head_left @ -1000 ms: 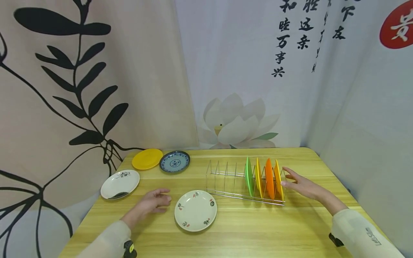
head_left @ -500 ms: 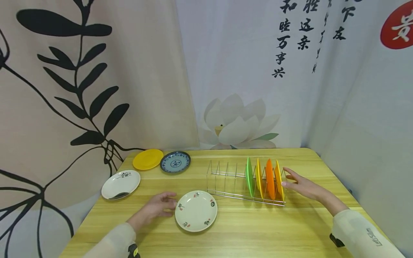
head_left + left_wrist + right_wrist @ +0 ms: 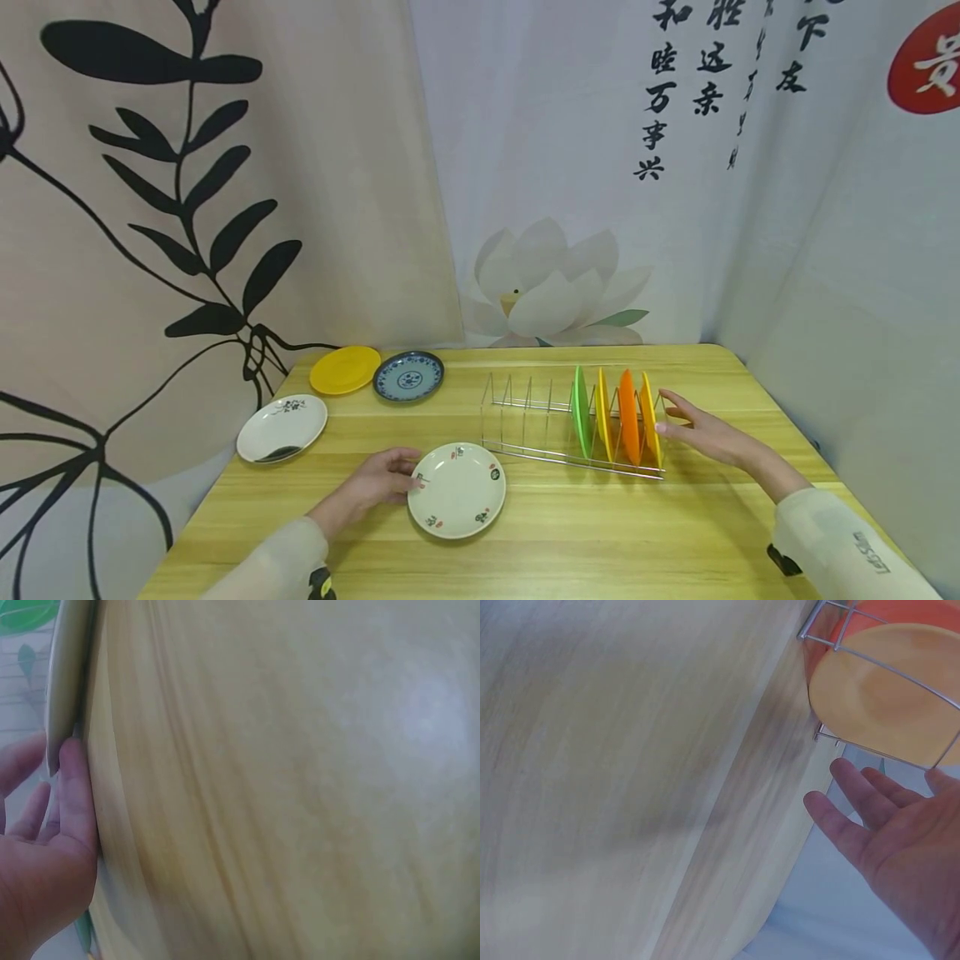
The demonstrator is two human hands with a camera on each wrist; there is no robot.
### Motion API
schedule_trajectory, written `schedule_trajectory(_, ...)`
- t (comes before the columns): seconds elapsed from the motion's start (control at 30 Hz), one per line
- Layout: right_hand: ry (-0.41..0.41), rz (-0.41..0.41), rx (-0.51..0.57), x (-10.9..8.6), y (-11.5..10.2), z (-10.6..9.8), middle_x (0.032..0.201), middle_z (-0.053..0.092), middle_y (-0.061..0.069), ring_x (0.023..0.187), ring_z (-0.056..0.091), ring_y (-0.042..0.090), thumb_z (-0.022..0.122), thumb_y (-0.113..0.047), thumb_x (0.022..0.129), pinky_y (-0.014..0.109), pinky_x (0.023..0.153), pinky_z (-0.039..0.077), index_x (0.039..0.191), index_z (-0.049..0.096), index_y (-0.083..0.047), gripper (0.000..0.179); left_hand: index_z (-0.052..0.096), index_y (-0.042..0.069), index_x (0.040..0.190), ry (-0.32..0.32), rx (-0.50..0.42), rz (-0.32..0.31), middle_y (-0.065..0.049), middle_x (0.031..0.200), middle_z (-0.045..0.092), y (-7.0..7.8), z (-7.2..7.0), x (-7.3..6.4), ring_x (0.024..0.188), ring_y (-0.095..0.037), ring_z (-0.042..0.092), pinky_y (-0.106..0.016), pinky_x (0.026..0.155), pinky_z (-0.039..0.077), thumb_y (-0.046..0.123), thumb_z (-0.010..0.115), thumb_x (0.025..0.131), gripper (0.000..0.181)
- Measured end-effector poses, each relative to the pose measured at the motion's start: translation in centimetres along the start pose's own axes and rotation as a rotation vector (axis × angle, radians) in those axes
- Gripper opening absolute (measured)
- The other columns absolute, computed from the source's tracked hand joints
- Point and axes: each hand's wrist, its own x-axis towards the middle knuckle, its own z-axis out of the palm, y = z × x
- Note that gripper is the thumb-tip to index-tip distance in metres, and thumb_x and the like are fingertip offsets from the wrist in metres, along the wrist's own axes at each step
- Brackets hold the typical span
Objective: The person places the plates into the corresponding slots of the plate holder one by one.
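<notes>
A white plate with small printed motifs lies on the table in the head view. At its left rim is my left hand, thumb over the edge and fingers beside and beneath it. The left wrist view shows the plate's rim between the thumb and fingers of my left hand. My right hand is by the right end of the wire dish rack, its thumb at the end wire. In the right wrist view, the fingers of that right hand are spread and fairly straight, beside a yellow-orange plate.
The rack's right part holds a green plate, a yellow plate, an orange plate and another yellow plate, all upright. At the left lie a yellow plate, a blue patterned plate and a white plate.
My left hand has moved right across the table to the white plate and its thumb has come over the rim. My right hand has stayed by the rack.
</notes>
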Motion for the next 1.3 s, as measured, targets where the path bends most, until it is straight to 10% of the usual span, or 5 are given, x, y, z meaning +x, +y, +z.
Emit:
schedule_trajectory(0.9,-0.011,0.013,0.007,0.0,-0.1,0.0,0.152,0.018,0.04,0.132,0.027,0.063,0.049,-0.042,0.103,0.075,0.096,0.035,0.159,0.004,-0.008,0.08,0.058,-0.011,0.125,0.114,0.043,-0.018,-0.017,0.111,0.062,0.6,-0.7,-0.2,0.09,-0.023,0.06,-0.038,0.073,0.059,-0.013,0.057,0.077,0.048)
schedule_trajectory(1.3,-0.009,0.004,0.003,-0.1,-0.2,-0.1,0.153,0.019,0.039,0.133,0.027,0.063,0.049,-0.041,0.103,0.074,0.095,0.036,0.16,0.004,-0.009,0.079,0.045,-0.014,0.129,0.062,0.021,-0.064,-0.017,0.097,0.063,0.8,-2.4,-0.8,0.078,-0.022,0.063,-0.037,0.068,0.059,-0.007,0.052,0.075,0.054)
